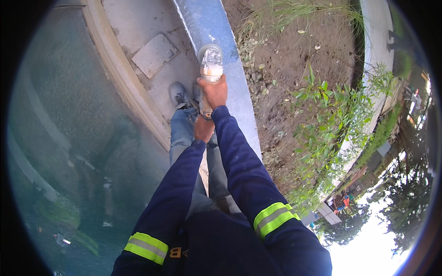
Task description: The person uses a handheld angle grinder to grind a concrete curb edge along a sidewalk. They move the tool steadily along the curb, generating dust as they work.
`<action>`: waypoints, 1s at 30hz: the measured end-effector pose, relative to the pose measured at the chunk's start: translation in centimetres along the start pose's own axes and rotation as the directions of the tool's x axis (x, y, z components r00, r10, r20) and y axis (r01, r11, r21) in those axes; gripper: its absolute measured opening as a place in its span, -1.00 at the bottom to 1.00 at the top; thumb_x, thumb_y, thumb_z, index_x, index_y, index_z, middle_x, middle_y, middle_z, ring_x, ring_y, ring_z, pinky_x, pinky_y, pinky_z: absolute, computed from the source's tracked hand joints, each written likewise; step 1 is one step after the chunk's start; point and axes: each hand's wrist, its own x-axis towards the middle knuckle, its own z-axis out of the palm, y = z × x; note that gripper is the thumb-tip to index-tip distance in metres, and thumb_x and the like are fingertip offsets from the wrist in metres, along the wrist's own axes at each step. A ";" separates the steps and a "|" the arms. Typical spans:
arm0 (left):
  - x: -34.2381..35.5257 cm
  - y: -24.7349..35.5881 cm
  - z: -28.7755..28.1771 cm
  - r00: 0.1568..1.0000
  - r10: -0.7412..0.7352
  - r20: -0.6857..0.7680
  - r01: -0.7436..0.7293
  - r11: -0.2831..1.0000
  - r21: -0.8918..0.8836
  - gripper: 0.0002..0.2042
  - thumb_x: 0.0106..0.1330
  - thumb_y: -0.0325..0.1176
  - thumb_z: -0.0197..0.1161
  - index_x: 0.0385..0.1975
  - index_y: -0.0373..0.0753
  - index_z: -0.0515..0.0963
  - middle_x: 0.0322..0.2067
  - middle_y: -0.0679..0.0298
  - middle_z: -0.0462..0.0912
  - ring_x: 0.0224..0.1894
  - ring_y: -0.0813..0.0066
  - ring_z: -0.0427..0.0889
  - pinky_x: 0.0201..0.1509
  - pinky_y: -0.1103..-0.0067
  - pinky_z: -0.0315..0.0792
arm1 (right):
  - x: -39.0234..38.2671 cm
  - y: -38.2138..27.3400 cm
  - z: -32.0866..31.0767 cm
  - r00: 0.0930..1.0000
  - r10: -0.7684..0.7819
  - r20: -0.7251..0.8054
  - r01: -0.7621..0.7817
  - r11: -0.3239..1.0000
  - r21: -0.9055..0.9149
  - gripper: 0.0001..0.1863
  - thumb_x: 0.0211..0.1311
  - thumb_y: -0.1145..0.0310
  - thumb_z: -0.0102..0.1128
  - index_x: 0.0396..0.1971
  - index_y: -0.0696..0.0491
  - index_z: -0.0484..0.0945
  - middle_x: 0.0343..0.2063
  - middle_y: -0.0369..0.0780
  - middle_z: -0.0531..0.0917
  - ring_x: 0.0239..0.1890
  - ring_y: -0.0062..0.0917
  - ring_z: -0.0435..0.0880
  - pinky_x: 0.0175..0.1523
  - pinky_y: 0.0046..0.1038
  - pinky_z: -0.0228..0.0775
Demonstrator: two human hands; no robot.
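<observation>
Both my hands are closed around a dusty angle grinder (212,62). My right hand (215,91) wraps its body just behind the metal gear head and the pale orange band. Closer to me, my left hand (204,128) grips the rear end of the tool. The grinder's round disc lies over the left edge of a grey-blue wall top (235,78); whether it touches the surface I cannot tell. Part of the tool's body is hidden under my fingers.
My shoes (178,95) stand on a paved ledge left of the wall, with a loose slab (154,55) ahead. A curved curb (122,76) borders green water (83,119). Right of the wall lie soil (285,60), leafy shrubs (331,115) and another pale wall (377,32).
</observation>
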 end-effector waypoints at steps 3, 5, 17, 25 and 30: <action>-0.7 -0.4 1.6 0.998 0.038 0.059 -0.042 0.997 0.069 -0.39 0.21 -0.02 0.54 0.07 -0.36 0.54 -0.26 -0.02 0.77 -0.20 0.04 0.82 -0.13 0.25 0.63 | 0.0 2.3 -1.4 1.000 -0.010 -0.024 0.008 0.995 -0.101 -0.14 -0.08 -0.02 0.62 0.11 0.26 0.49 -0.09 0.16 0.77 0.01 0.09 0.78 0.14 -0.04 0.57; -0.8 -1.2 1.9 0.986 0.080 0.148 -0.113 0.966 0.231 -0.26 0.18 0.04 0.55 0.22 -0.34 0.46 0.00 -0.14 0.69 0.04 -0.08 0.75 0.06 0.18 0.61 | 0.2 4.2 -2.8 0.998 -0.052 -0.031 0.050 0.997 -0.066 -0.18 -0.07 0.01 0.63 0.08 0.27 0.52 -0.10 0.14 0.77 -0.01 0.04 0.79 0.12 -0.09 0.58; -14.2 -9.2 -9.9 0.959 -0.283 0.010 0.192 0.674 0.713 0.16 0.09 0.25 0.55 0.58 -0.22 0.04 0.31 -0.34 0.40 0.29 -0.36 0.52 0.35 0.02 0.46 | 3.7 6.3 -9.2 0.989 -0.145 0.027 0.147 0.981 -0.124 -0.18 -0.07 0.00 0.60 0.09 0.27 0.52 -0.11 0.11 0.77 -0.02 -0.02 0.79 0.15 -0.14 0.57; -15.4 -8.2 -6.3 0.948 -0.270 -0.168 0.302 0.597 0.743 0.31 0.00 0.26 0.60 0.59 -0.37 -0.08 0.20 -0.37 0.51 0.19 -0.31 0.64 0.28 0.13 0.55 | 0.9 6.6 -8.6 0.971 -0.103 0.214 0.176 0.917 -0.358 -0.20 -0.11 -0.03 0.55 0.06 0.19 0.50 -0.17 0.15 0.78 -0.05 0.10 0.78 0.10 -0.03 0.59; -13.1 -7.7 -4.7 0.932 -0.226 -0.285 0.361 0.496 0.790 0.13 0.06 0.19 0.57 0.49 -0.37 0.11 0.15 -0.23 0.57 0.12 -0.15 0.70 0.20 0.19 0.59 | 0.0 8.7 -10.2 0.987 -0.012 0.159 0.076 0.912 -0.403 -0.14 -0.10 -0.06 0.59 0.11 0.21 0.50 -0.12 0.12 0.79 -0.02 0.06 0.79 0.12 -0.07 0.58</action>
